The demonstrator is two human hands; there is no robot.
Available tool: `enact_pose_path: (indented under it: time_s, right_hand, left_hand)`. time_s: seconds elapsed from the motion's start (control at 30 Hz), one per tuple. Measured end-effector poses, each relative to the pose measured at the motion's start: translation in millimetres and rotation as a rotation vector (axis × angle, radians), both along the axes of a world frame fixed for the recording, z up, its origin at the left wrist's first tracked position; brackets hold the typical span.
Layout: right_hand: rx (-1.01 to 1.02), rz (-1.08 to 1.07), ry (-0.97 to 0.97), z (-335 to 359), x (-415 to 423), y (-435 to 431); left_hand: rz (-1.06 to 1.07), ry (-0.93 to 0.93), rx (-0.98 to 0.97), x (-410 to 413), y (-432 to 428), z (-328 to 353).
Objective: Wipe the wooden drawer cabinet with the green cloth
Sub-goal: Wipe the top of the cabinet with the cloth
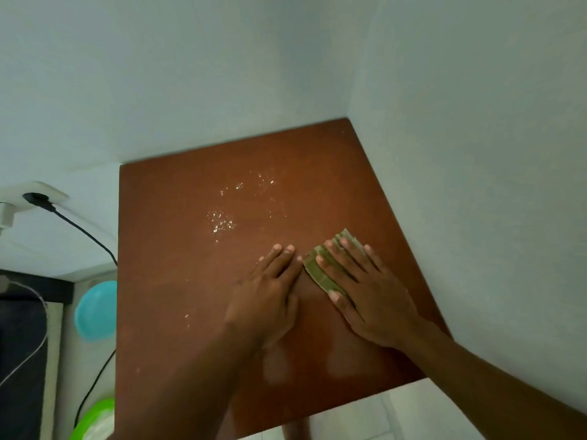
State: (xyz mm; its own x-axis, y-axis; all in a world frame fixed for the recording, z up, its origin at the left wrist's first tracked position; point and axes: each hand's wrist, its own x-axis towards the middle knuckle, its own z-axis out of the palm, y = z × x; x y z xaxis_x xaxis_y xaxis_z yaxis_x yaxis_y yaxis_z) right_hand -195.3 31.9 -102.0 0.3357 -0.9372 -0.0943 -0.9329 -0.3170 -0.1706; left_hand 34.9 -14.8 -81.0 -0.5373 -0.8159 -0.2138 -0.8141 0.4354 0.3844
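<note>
The reddish-brown top of the wooden cabinet [178, 281] fills the middle of the head view, set into a corner of pale walls. White crumbs [222, 222] lie scattered on its far half. A folded green cloth [320, 274] lies flat on the top, right of centre. My right hand [365, 290] presses down on it with spread fingers, covering most of it. My left hand [270, 293] lies flat on the bare wood just left of the cloth, fingers together, holding nothing.
A wall socket with a black plug [38, 198] and its cable [92, 239] hangs left of the cabinet. On the floor at left sit a blue bowl [95, 309] and a green-rimmed bowl [92, 420]. Walls close the back and right sides.
</note>
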Motion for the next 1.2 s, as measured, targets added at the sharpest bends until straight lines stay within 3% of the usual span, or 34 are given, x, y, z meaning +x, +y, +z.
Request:
enact_pose_path:
  time_s: [0.17, 0.33, 0.53, 0.63, 0.73, 0.97, 1.07, 1.2]
  right_hand:
    - [-0.021, -0.007, -0.147, -8.3, -1.9, 91.4]
    - [-0.184, -0.067, -0.359, -16.9, -6.7, 182.4]
    - [-0.072, -0.179, -0.532, 7.9, -6.4, 227.8]
    - [-0.246, -0.275, -0.684, 47.8, 7.6, 159.0]
    - [-0.280, -0.306, -0.674, 90.5, 27.6, 47.6]
    - [-0.205, -0.219, -0.446, 88.0, 60.3, -181.7]
    - [-0.088, -0.115, -0.291, 67.0, 65.8, -229.9]
    - [0.013, 0.005, -0.114, 38.8, 66.7, -256.9]
  left_hand:
    - [0.058, -0.053, 0.012, -4.7, 3.9, 4.1]
    - [0.106, -0.117, -0.015, -19.9, 12.1, 12.0]
    - [0.067, -0.172, 0.041, -24.1, 29.4, 22.9]
    - [0.045, -0.154, -0.044, 2.0, 27.7, 32.3]
    - [0.099, -0.164, -0.084, 42.3, 12.5, 38.5]
    - [0.021, -0.132, -0.124, 78.9, -36.0, 38.5]
    - [-0.074, -0.116, -0.143, 75.2, -31.4, 25.7]
    - [0.009, -0.057, -0.064, 72.4, -19.6, 8.0]
